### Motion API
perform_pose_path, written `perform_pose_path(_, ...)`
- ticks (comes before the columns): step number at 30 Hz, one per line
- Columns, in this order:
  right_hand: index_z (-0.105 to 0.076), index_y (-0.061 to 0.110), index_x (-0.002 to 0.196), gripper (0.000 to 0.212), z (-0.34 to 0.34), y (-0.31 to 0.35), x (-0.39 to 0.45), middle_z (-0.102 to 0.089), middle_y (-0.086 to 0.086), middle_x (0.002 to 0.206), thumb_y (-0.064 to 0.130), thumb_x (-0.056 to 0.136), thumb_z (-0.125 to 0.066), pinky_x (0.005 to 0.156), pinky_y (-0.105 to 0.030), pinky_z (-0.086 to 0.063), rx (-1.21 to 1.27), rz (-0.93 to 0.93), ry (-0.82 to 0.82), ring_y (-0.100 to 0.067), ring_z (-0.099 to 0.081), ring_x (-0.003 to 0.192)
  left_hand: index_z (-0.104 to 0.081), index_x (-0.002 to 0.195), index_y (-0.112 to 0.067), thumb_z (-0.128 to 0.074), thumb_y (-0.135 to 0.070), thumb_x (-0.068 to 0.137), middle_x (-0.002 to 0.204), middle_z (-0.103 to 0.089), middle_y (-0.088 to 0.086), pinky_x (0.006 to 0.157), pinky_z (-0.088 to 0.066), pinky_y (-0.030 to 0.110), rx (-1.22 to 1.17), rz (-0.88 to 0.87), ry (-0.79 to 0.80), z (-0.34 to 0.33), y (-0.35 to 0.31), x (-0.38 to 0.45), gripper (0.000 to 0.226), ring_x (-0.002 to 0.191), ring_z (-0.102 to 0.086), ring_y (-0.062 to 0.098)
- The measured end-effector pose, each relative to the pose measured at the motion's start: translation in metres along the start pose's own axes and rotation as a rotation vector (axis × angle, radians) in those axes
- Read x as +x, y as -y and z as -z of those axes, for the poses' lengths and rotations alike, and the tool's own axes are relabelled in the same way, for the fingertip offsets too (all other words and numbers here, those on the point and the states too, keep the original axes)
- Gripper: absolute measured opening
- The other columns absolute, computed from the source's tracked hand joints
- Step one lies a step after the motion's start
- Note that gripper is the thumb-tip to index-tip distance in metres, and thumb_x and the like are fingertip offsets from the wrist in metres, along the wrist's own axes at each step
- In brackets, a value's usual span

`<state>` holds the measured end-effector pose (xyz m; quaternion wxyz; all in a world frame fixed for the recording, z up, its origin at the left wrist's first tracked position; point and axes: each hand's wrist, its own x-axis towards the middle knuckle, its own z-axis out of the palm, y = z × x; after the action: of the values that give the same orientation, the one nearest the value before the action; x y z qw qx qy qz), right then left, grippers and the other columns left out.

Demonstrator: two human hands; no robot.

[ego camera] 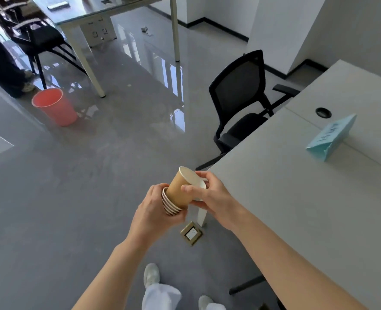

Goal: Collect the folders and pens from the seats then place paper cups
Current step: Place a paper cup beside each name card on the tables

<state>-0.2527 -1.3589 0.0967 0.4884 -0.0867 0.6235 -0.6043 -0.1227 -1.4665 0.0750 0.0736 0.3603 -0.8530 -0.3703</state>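
My left hand (153,209) grips a nested stack of brown paper cups (170,205) by their white rims, held over the floor just off the corner of the white table (274,186). One brown paper cup (180,189) sticks partway out of the stack, tilted up to the right. My right hand (209,193) pinches that cup near its white bottom with thumb and fingers. No folders or pens are in view.
A black mesh office chair (241,101) is tucked against the table's far-left side. A blue folded name card (330,137) stands on the table by a cable hole (323,112). A pink bin (55,106), a glass desk (91,12), another chair and a floor socket (191,233) sit around.
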Motion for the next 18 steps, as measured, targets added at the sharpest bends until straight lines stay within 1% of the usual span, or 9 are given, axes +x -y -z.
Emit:
perform_pose_path(2, -0.045, 0.019, 0.13, 0.066, -0.014, 0.009, 0.029, -0.054, -0.007, 0.126, 0.024, 0.074, -0.08, 0.089, -0.034, -0.058, 0.003, 0.015, -0.021, -0.02, -0.061, 0.112, -0.055, 0.111, -0.022, -0.08, -0.043, 0.059, 0.105, -0.058, -0.01, 0.07, -0.05, 0.03, 0.006, -0.024, 0.03, 0.014, 0.011, 0.036, 0.062, 0.085, -0.061, 0.013)
perform_pose_path(4, -0.047, 0.02, 0.129, 0.069, -0.03, 0.018, 0.055, -0.055, -0.007, 0.126, 0.028, 0.069, -0.081, 0.086, -0.032, -0.058, 0.01, 0.024, -0.055, -0.02, -0.062, 0.111, -0.055, 0.107, -0.025, -0.072, -0.052, 0.054, 0.101, -0.059, -0.013, 0.069, -0.054, 0.034, -0.026, -0.027, 0.052, 0.03, 0.021, 0.068, 0.062, 0.084, -0.062, 0.01)
perform_pose_path(6, -0.048, 0.019, 0.128, 0.066, -0.05, 0.032, 0.083, -0.056, -0.007, 0.124, 0.025, 0.072, -0.081, 0.084, -0.031, -0.059, 0.024, 0.041, -0.098, -0.02, -0.062, 0.111, -0.055, 0.103, -0.028, -0.065, -0.058, 0.051, 0.098, -0.058, -0.015, 0.069, -0.055, 0.036, -0.045, -0.043, 0.068, 0.048, 0.031, 0.104, 0.061, 0.083, -0.062, 0.008)
perform_pose_path(9, -0.048, 0.017, 0.129, 0.058, -0.079, 0.054, 0.126, -0.057, -0.007, 0.124, 0.019, 0.079, -0.077, 0.087, -0.034, -0.058, 0.06, 0.042, -0.169, -0.02, -0.062, 0.112, -0.055, 0.101, -0.03, -0.066, -0.057, 0.053, 0.097, -0.057, -0.015, 0.067, -0.056, 0.039, -0.019, -0.075, 0.131, 0.078, 0.046, 0.16, 0.056, 0.08, -0.063, 0.009)
perform_pose_path(11, -0.047, 0.018, 0.13, 0.057, -0.088, 0.066, 0.143, -0.057, -0.007, 0.125, 0.017, 0.081, -0.076, 0.087, -0.033, -0.058, 0.089, 0.059, -0.192, -0.02, -0.061, 0.113, -0.056, 0.102, -0.032, -0.069, -0.057, 0.055, 0.099, -0.056, -0.016, 0.067, -0.057, 0.04, -0.002, -0.106, 0.17, 0.089, 0.046, 0.186, 0.055, 0.079, -0.064, 0.009)
perform_pose_path(15, -0.047, 0.017, 0.13, 0.056, -0.088, 0.088, 0.175, -0.057, -0.008, 0.125, 0.015, 0.082, -0.075, 0.078, -0.027, -0.057, 0.164, 0.088, -0.288, -0.021, -0.061, 0.113, -0.055, 0.107, -0.037, -0.071, -0.059, 0.056, 0.103, -0.056, -0.018, 0.071, -0.057, 0.037, 0.034, -0.203, 0.243, 0.098, 0.043, 0.241, 0.058, 0.083, -0.063, 0.005)
perform_pose_path(18, -0.047, 0.017, 0.13, 0.057, -0.076, 0.101, 0.192, -0.056, -0.007, 0.125, 0.014, 0.081, -0.076, 0.08, -0.028, -0.057, 0.201, 0.109, -0.358, -0.021, -0.061, 0.113, -0.055, 0.113, -0.036, -0.071, -0.06, 0.056, 0.104, -0.057, -0.017, 0.075, -0.055, 0.035, 0.046, -0.258, 0.29, 0.092, 0.03, 0.276, 0.063, 0.087, -0.062, 0.005)
